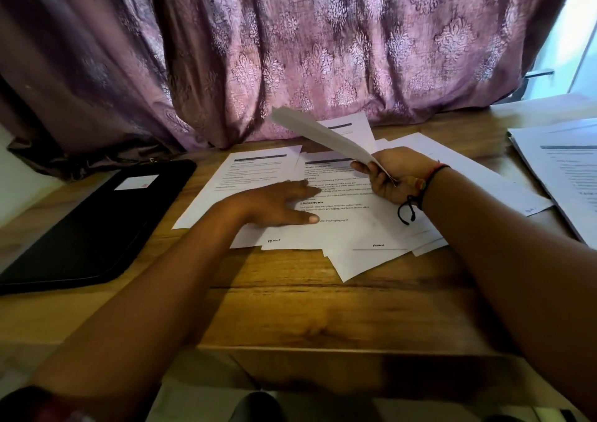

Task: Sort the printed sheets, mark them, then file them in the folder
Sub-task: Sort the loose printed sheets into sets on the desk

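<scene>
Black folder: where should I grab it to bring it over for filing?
Pinch the black folder at its right-hand edge, coming from the side of the sheets with the left hand. It lies flat and closed, that edge free on bare table, its left end out of view.

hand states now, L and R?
Left hand: open, fingers flat on the spread sheets.
Right hand: closed, holding a lifted sheet.

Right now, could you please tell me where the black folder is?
In the head view, the black folder lies flat on the wooden table at the left, just left of the spread printed sheets that the left hand presses.
</scene>
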